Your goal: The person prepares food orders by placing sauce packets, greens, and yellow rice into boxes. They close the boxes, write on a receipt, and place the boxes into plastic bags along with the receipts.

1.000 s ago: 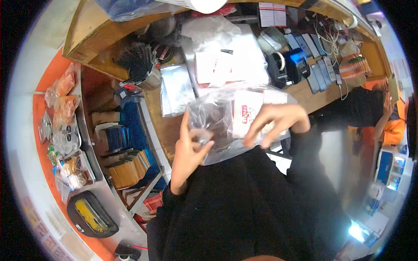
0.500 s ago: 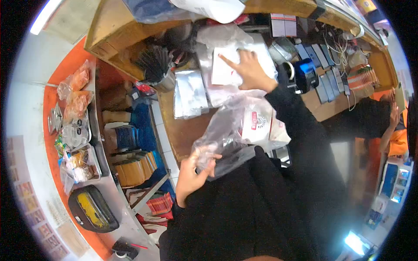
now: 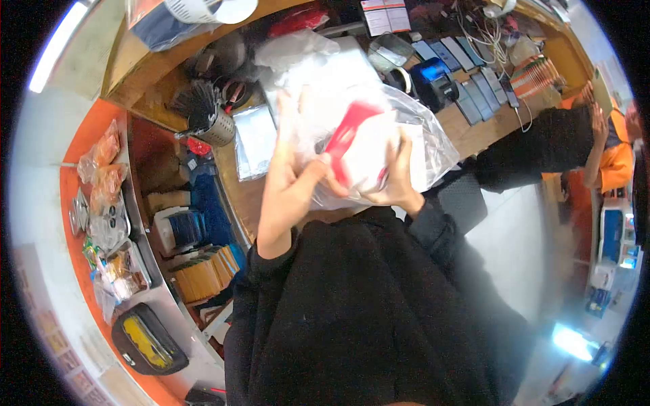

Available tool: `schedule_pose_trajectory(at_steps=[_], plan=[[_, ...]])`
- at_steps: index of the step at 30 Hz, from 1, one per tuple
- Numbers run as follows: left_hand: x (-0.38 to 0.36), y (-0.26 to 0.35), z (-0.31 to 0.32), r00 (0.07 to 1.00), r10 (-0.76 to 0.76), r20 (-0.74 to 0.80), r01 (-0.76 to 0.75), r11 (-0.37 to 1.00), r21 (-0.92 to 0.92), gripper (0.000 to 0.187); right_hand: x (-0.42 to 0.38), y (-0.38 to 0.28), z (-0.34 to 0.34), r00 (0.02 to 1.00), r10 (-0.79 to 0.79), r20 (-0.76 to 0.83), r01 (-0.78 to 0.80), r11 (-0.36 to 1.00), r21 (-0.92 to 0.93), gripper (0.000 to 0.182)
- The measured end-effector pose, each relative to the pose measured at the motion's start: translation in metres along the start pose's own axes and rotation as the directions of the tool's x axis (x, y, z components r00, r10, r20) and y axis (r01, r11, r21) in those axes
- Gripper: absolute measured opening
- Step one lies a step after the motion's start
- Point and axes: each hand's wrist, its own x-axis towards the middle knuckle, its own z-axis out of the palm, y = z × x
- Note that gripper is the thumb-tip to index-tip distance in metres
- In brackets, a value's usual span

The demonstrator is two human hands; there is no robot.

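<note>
A white box with red print (image 3: 369, 145), blurred by motion, is held up over the counter. A clear plastic bag (image 3: 441, 150) spreads around its right side. My left hand (image 3: 294, 179) grips the box's left side, with the thumb near the red part. On the lower right side, my right hand (image 3: 401, 177) has its fingers closed around the box. Just behind it lie white sheets or packaging and crumpled clear plastic (image 3: 294, 51). Silvery plastic pouches (image 3: 254, 139) lie to the left of my left hand.
A perforated cup of dark sticks (image 3: 217, 125) stands at the left. Toward the right are a blue-and-black tape dispenser (image 3: 433, 80), rows of phones (image 3: 477, 98) and white cables (image 3: 497, 37). Another person's arm (image 3: 599, 128) is at far right. A shelf (image 3: 159, 291) runs along the left.
My right hand has left the flat white item on the counter. My left hand has risen from near my lap. Both now hold the box, lifted above the counter. The view has shifted.
</note>
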Motion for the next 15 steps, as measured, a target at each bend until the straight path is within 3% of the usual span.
schedule_pose_trajectory(at_steps=[1, 2, 3, 4, 6, 8, 9, 10, 11, 12, 13, 14, 15], plan=[[-0.001, 0.001, -0.006, 1.0, 0.003, 0.03, -0.003, 1.0, -0.022, 0.081, 0.002, 0.006, -0.018, 0.948, -0.184, 0.261, 0.204, 0.978, -0.051, 0.098], [0.0, 0.001, -0.008, 0.998, 0.014, 0.058, -0.011, 0.999, -0.048, 0.081, 0.011, 0.007, -0.025, 0.951, -0.178, 0.254, 0.2, 0.978, -0.063, 0.098], [-0.001, 0.004, -0.004, 0.999, -0.003, 0.032, 0.005, 0.997, -0.07, 0.082, 0.019, 0.008, -0.031, 0.837, -0.12, 0.534, 0.242, 0.956, -0.166, 0.097], [-0.006, 0.006, 0.001, 0.999, -0.013, 0.039, 0.016, 0.997, -0.072, 0.082, 0.023, 0.009, -0.034, 0.65, -0.015, 0.759, 0.303, 0.922, -0.242, 0.095], [-0.012, 0.009, 0.005, 0.999, -0.018, 0.047, 0.025, 0.991, -0.133, 0.082, -0.001, 0.045, -0.015, 0.622, 0.033, 0.782, 0.327, 0.897, -0.298, 0.103], [-0.017, 0.013, 0.0, 1.0, -0.024, 0.013, 0.025, 0.995, -0.096, 0.083, -0.007, 0.074, -0.014, 0.691, -0.002, 0.723, 0.371, 0.859, -0.352, 0.099], [-0.018, 0.015, -0.005, 0.999, -0.029, -0.021, 0.028, 0.998, -0.062, 0.084, 0.014, 0.068, -0.036, 0.622, 0.081, 0.779, 0.256, 0.919, -0.3, 0.092], [-0.022, 0.018, -0.012, 0.997, -0.044, -0.057, 0.043, 0.999, -0.028, 0.084, 0.023, 0.085, -0.055, 0.422, 0.221, 0.879, 0.229, 0.912, -0.339, 0.084], [-0.029, 0.019, -0.027, 0.996, -0.087, 0.013, 0.087, 0.996, -0.012, 0.085, 0.031, 0.089, -0.088, 0.548, 0.145, 0.824, 0.345, 0.858, -0.38, 0.075], [-0.034, 0.022, -0.034, 0.991, -0.131, 0.036, 0.129, 0.99, 0.058, 0.083, 0.057, 0.086, -0.116, 0.534, 0.151, 0.832, 0.391, 0.828, -0.401, 0.069], [-0.033, 0.038, -0.046, 0.944, -0.246, 0.222, 0.165, 0.93, 0.328, 0.078, 0.068, 0.081, -0.149, 0.636, -0.007, 0.772, 0.444, 0.821, -0.358, 0.067], [-0.031, 0.057, -0.061, 0.849, -0.395, 0.351, 0.136, 0.805, 0.577, 0.073, 0.095, 0.07, -0.164, 0.486, 0.169, 0.858, 0.483, 0.766, -0.424, 0.068], [-0.031, 0.063, -0.08, 0.799, -0.359, 0.483, -0.024, 0.783, 0.621, 0.061, 0.141, 0.032, -0.177, 0.276, 0.234, 0.932, 0.407, 0.85, -0.334, 0.07]])
